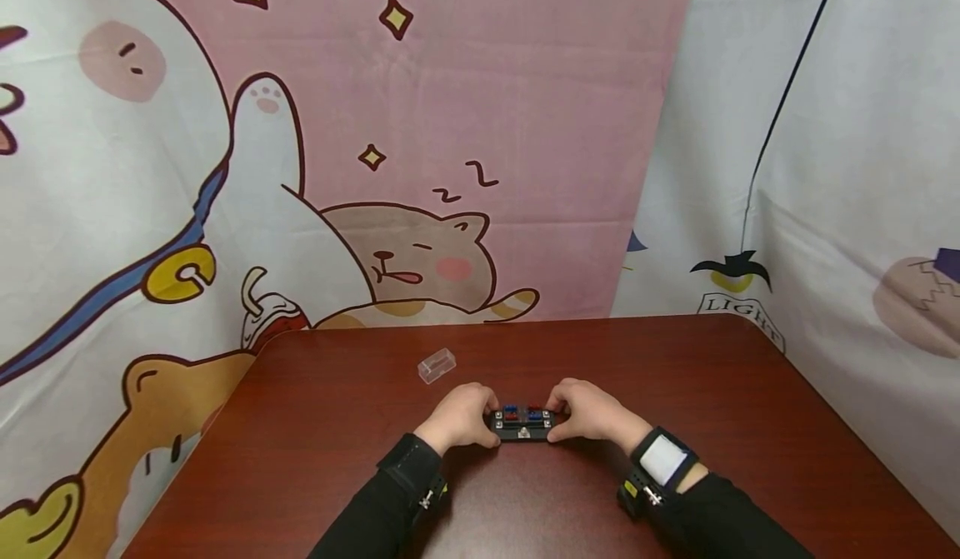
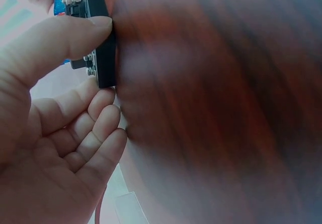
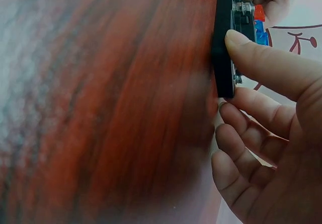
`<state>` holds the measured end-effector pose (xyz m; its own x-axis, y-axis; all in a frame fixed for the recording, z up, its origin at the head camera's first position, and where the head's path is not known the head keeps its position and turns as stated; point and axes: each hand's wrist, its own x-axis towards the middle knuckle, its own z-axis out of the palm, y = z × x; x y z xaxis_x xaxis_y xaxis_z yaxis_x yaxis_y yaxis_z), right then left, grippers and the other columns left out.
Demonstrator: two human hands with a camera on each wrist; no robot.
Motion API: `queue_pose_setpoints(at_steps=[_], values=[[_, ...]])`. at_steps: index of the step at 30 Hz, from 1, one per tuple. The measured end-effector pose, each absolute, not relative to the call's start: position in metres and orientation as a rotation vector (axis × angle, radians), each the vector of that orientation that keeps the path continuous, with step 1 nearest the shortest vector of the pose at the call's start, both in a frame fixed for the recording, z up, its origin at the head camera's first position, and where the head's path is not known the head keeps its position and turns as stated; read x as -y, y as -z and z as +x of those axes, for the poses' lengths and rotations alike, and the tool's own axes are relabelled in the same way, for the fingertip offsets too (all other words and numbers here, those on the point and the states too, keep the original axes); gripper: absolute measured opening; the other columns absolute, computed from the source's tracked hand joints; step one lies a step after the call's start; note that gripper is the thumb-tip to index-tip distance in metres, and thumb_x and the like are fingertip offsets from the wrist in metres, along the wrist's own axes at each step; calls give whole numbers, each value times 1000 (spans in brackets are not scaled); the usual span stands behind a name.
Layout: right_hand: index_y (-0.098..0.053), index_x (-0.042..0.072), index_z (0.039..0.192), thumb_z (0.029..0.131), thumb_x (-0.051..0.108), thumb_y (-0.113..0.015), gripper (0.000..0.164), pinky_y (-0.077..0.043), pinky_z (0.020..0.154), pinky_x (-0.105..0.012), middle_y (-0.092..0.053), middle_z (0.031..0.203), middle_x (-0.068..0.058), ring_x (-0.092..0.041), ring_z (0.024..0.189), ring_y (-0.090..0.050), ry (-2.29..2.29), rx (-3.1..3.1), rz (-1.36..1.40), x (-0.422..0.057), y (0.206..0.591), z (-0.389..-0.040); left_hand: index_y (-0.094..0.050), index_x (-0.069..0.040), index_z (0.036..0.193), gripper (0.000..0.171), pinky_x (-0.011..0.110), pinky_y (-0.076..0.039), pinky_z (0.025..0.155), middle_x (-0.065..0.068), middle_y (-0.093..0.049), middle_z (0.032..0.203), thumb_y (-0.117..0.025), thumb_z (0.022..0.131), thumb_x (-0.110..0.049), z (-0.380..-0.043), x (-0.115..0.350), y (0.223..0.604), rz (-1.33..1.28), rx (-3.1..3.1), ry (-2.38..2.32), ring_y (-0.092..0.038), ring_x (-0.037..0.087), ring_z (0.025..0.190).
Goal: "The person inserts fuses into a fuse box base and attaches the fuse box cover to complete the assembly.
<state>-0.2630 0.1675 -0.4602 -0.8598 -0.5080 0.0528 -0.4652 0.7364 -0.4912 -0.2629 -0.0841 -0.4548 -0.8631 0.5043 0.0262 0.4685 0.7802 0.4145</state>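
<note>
A black fuse block [image 1: 523,425] with red and blue blade fuses and metal screw terminals sits on the table between both hands. My left hand [image 1: 467,415] pinches its left end, thumb on the near side and fingers behind. At the opposite end my right hand [image 1: 588,411] pinches it the same way. In the left wrist view the thumb presses against the side of the block [image 2: 105,58], with the other fingers curled by its end. The right wrist view has the thumb on the black base [image 3: 224,58] and fingers bent near the tabletop.
A small clear plastic cover [image 1: 437,365] lies on the reddish-brown wooden table [image 1: 645,367], beyond my left hand. Printed cloth [image 1: 570,126] with cartoon animals hangs behind the table's far edge and along its sides.
</note>
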Motion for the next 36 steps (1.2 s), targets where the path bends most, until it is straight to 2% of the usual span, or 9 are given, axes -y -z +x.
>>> queue_pose_setpoints(at_steps=[11, 18, 23, 29, 36], values=[[-71, 15, 93, 72, 25, -89, 30, -48, 74, -37, -58, 92, 5, -15, 82, -54, 781, -2835, -786, -170, 462, -265, -70, -6, 102, 45, 33, -49, 78, 1, -61, 92, -90, 67, -27, -267, 87, 454, 862, -2814, -679, -57, 15, 84], [-70, 16, 94, 73, 25, -89, 29, -48, 74, -35, -58, 92, 6, -14, 82, -54, 773, -2839, -800, -171, 461, -265, -68, 5, 110, 48, 41, -52, 83, 12, -69, 100, -84, 75, -23, -276, 102, 448, 896, -2756, -844, -65, 26, 93], [-71, 15, 92, 72, 25, -89, 29, -46, 72, -33, -58, 90, 5, -14, 80, -53, 782, -2838, -821, -170, 458, -264, -66, 7, 114, 48, 46, -52, 83, 16, -69, 102, -82, 77, -20, -281, 111, 442, 765, -2854, -913, -65, 31, 96], [-71, 15, 92, 72, 25, -90, 29, -46, 72, -33, -58, 90, 5, -13, 80, -52, 792, -2834, -812, -169, 459, -264, -65, 5, 116, 50, 47, -51, 85, 15, -66, 105, -83, 78, -21, -289, 120, 439, 576, -3026, -892, -63, 32, 100], [-71, 16, 93, 72, 26, -90, 30, -46, 73, -35, -58, 91, 6, -15, 82, -53, 800, -2831, -784, -168, 461, -265, -68, 2, 106, 36, 45, -50, 82, 18, -63, 105, -81, 80, -18, -298, 133, 438, 358, -3180, -983, -62, 31, 95]])
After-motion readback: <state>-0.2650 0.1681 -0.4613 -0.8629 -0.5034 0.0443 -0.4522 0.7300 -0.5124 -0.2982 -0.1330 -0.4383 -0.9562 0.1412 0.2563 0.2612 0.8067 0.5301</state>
